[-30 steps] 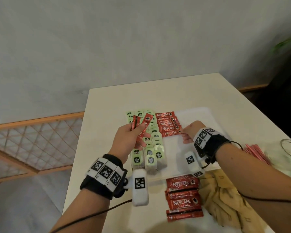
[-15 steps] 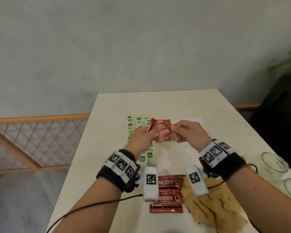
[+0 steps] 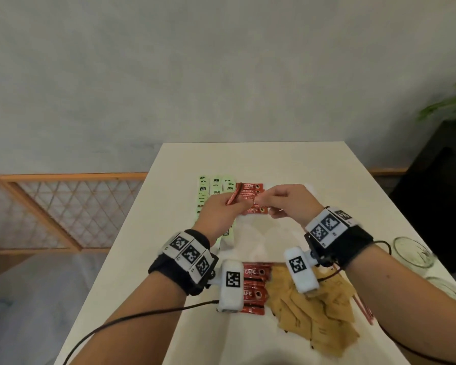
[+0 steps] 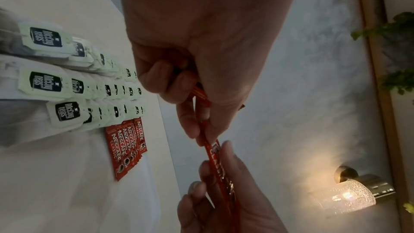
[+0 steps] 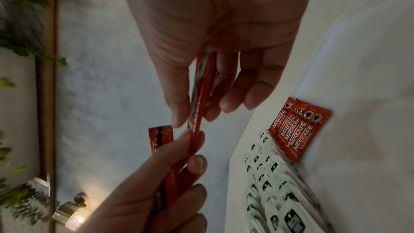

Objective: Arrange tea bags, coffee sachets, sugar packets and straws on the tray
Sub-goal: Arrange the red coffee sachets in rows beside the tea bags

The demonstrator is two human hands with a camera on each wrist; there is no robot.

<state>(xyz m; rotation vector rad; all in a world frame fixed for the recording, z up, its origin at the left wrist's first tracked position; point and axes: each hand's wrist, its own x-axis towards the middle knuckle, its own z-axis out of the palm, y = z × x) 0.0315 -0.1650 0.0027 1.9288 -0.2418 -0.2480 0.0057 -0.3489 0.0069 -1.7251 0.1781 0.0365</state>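
Observation:
Above the white tray (image 3: pixel 263 241), my left hand (image 3: pixel 237 204) grips a few red coffee sachets (image 3: pixel 232 195). My right hand (image 3: pixel 261 200) pinches the other end of one coffee sachet (image 5: pixel 198 86) between thumb and fingers; this pinched sachet (image 4: pixel 216 159) is edge-on in the left wrist view. A second held sachet (image 5: pixel 160 138) sticks up behind the left thumb. On the tray lie rows of green tea bags (image 3: pixel 208 185) and, beside them, a row of coffee sachets (image 4: pixel 126 148). My hands hide part of both rows.
Loose coffee sachets (image 3: pixel 256 283) lie at the tray's near edge beside a heap of brown sugar packets (image 3: pixel 316 312). Red straws (image 3: pixel 363 309) lie right of the heap. Two glasses (image 3: pixel 411 251) stand near the table's right edge. A wall lamp (image 4: pixel 349 196) glows.
My right hand left the coffee row on the tray and came across to the sachets in my left hand. It now pinches one of them.

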